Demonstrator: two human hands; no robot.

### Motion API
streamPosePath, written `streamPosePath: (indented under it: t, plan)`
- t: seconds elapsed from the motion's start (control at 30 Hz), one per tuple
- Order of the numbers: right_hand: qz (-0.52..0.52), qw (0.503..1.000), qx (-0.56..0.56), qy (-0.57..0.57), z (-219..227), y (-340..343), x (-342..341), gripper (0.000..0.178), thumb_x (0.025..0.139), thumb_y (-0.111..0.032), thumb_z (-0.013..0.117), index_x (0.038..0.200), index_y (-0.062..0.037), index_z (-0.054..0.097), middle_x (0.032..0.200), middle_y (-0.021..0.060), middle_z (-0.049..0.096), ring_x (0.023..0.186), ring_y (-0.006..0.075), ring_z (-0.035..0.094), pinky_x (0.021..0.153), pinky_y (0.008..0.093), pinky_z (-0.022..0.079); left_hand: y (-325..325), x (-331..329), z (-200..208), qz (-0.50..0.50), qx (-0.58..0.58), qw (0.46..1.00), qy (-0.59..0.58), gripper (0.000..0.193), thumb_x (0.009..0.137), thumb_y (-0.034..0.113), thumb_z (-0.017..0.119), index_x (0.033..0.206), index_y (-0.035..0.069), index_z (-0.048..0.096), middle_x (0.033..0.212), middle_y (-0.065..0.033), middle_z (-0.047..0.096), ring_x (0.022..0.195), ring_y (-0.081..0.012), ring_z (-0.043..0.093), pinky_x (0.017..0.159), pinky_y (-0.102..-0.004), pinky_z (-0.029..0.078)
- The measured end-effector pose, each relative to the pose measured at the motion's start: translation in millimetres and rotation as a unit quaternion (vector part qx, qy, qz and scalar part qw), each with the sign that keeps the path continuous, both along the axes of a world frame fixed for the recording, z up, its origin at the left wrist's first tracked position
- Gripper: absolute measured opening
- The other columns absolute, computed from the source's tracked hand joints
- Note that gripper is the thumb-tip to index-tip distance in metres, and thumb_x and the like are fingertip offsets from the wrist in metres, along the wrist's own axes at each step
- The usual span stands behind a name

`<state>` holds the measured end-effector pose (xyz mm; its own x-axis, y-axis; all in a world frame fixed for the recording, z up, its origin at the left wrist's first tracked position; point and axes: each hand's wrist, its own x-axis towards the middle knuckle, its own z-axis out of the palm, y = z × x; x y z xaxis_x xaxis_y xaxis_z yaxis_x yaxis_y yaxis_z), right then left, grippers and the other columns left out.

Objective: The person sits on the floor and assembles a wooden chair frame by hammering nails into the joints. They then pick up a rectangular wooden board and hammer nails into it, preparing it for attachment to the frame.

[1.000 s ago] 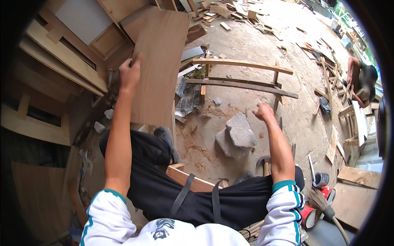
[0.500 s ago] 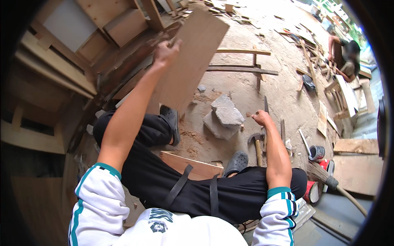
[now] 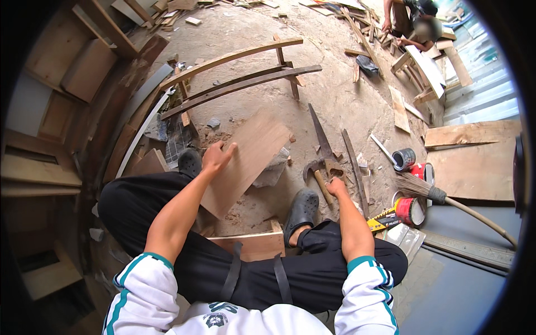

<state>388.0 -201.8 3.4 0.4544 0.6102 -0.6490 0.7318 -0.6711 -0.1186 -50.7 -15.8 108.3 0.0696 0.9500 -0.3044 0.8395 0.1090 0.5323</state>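
My left hand [image 3: 216, 158] grips the left edge of a flat plywood board [image 3: 248, 153], thumb side over its top face. The board sits low and slants across the pale stone blocks [image 3: 272, 172], hiding most of them. My right hand [image 3: 336, 187] is closed at the lower end of a handsaw's wooden handle [image 3: 334, 168]; the saw blade [image 3: 319, 131] points away from me on the ground. Just left of that hand lies a claw hammer [image 3: 322, 186]. Between my legs stands a wooden piece [image 3: 254, 245] with a pale edge.
A low wooden frame of rails [image 3: 240, 84] lies ahead. To the right are paint cans [image 3: 403, 159], a broom [image 3: 430, 192] and a dark strip [image 3: 355, 167]. Wooden cabinets [image 3: 42, 167] line the left. Another person [image 3: 413, 25] works at the far right beside a white-topped bench [image 3: 425, 70].
My left hand has lowered the board from upright down over the stones. My right hand has moved to the saw's handle. The view has shifted too.
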Motion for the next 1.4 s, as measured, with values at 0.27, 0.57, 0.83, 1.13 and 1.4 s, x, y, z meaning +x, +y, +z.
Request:
streamPosePath:
  t: [0.27, 0.57, 0.83, 1.13, 1.4]
  plan:
    - [0.047, 0.997, 0.023, -0.061, -31.5, -25.0, -28.1, 0.056, 0.088, -0.037, 0.068, 0.131, -0.0067, 0.049, 0.121, 0.0185, 0.059, 0.121, 0.039, 0.054, 0.098, 0.051, 0.047, -17.9, 12.4, -12.4, 0.02, -0.1, 0.992, 0.071, 0.071, 0.084, 0.068, 0.056, 0.116, 0.006, 0.069, 0.107, -0.0257, 0.069, 0.107, -0.0419, 0.064, 0.092, -0.0483, 0.049]
    - [0.039, 0.995, 0.04, -0.085, -54.3, -16.0, -25.3, 0.053, 0.084, -0.031, 0.066, 0.124, -0.0004, 0.048, 0.113, 0.0268, 0.063, 0.105, 0.044, 0.063, 0.092, 0.0527, 0.05, -50.4, 20.7, -42.8, 0.085, -0.097, 0.99, 0.049, 0.076, 0.087, 0.072, 0.049, 0.118, 0.005, 0.067, 0.109, -0.0269, 0.068, 0.109, -0.0436, 0.062, 0.094, -0.0501, 0.047]
    - [-0.114, 0.986, 0.115, 0.031, 23.2, 29.5, -60.0, 0.065, 0.084, -0.058, 0.062, 0.108, 0.0016, 0.061, 0.102, 0.0275, 0.069, 0.095, 0.0409, 0.068, 0.083, 0.0498, 0.052, -62.2, 21.9, -55.7, 0.123, -0.068, 0.989, 0.038, 0.078, 0.088, 0.072, 0.047, 0.12, 0.003, 0.063, 0.107, -0.029, 0.068, 0.107, -0.046, 0.063, 0.094, -0.0518, 0.046]
    - [-0.128, 0.913, 0.313, 0.229, 152.6, 98.2, -120.1, 0.051, 0.095, -0.055, 0.059, 0.084, -0.0045, 0.058, 0.054, 0.0036, 0.049, 0.041, 0.015, 0.05, 0.04, 0.0331, 0.041, -57.0, 36.0, -61.1, 0.124, -0.073, 0.988, 0.051, 0.075, 0.091, 0.071, 0.044, 0.116, 0.002, 0.063, 0.102, -0.0286, 0.069, 0.101, -0.0461, 0.065, 0.09, -0.0545, 0.047]
    - [-0.131, 0.912, 0.312, 0.234, 182.0, 132.2, -161.5, 0.051, 0.096, -0.052, 0.057, 0.086, -0.0016, 0.059, 0.056, 0.0058, 0.052, 0.044, 0.0169, 0.052, 0.041, 0.0364, 0.043, -56.6, 35.6, -53.6, 0.102, -0.083, 0.99, 0.055, 0.075, 0.091, 0.072, 0.042, 0.114, 0.003, 0.06, 0.102, -0.0275, 0.069, 0.102, -0.0454, 0.065, 0.088, -0.0548, 0.047]
